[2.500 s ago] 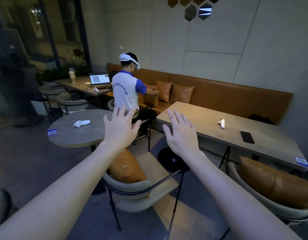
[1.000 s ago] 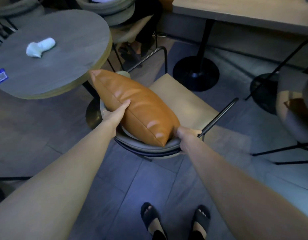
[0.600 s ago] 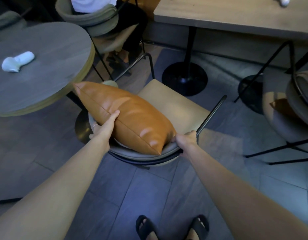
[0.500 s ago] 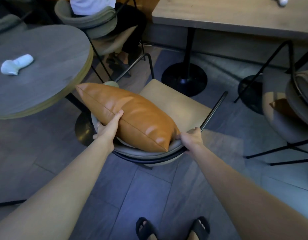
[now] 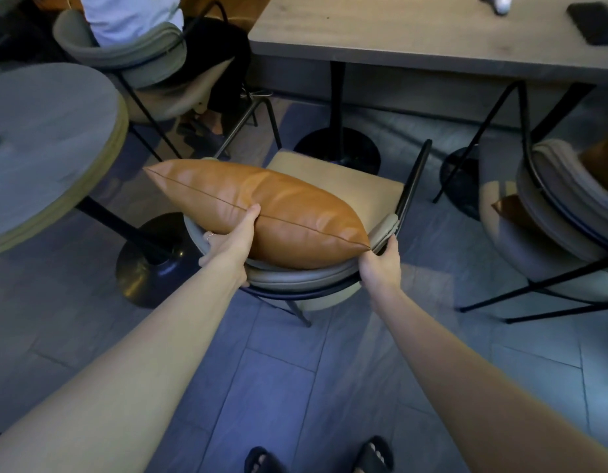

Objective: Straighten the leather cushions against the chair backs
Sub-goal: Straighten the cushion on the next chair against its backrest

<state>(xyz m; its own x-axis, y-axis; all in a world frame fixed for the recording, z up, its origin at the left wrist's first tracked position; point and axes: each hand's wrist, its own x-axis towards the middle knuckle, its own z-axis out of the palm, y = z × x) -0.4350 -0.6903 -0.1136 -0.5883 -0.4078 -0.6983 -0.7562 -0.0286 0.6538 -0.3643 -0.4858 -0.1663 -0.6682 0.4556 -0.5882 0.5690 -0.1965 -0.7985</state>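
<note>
The left hand [image 5: 231, 241] and right hand [image 5: 381, 264] both grip the cushion [image 5: 261, 213] on the chair back [image 5: 295, 278] (one more chair [image 5: 562, 213] waits).

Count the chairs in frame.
3. One chair in the centre, with the tan cushion held by the left hand and right hand; one occupied chair upper left; one at the right edge, cropped. Others may be out of frame.

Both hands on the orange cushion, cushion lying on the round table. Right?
Not quite. The head view shows the cushion on the chair, propped along its curved back, not on the round table. Left hand and right hand do hold it.
</note>
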